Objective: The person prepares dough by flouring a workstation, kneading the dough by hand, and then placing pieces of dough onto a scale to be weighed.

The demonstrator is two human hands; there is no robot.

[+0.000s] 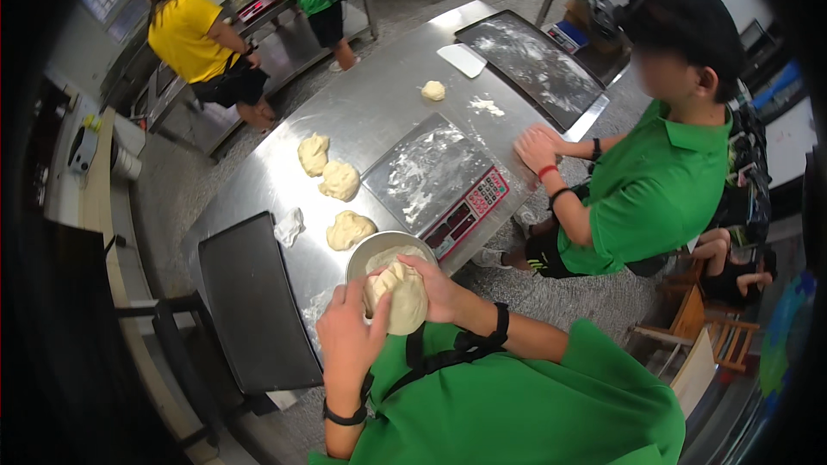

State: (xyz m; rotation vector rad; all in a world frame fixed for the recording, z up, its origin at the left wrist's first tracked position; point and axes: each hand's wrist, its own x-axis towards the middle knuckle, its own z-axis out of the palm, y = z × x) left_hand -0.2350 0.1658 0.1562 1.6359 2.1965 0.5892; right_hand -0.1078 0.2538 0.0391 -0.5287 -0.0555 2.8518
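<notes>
Between my hands is a pale lump of dough [405, 303], held over the near side of a round metal bowl [355, 263] with flour inside. My left hand [351, 327] grips the dough from the left, thumb on its surface. From the right, my right hand [438, 288] wraps its fingers round the dough's upper edge. Just beyond the bowl lies another dough lump [350, 230]. Two more, a dough lump [338, 180] and a dough piece [314, 155], sit together farther off. A digital scale [435, 168] with a floured plate and red keypad stands beyond the bowl to the right.
A black tray [258, 301] lies at the left, near a crumpled white cloth or bag [289, 226]. Farther off are a small dough ball [433, 90], a white scraper [463, 60] and a floured tray [534, 65]. A co-worker in green [646, 181] stands at the table's right.
</notes>
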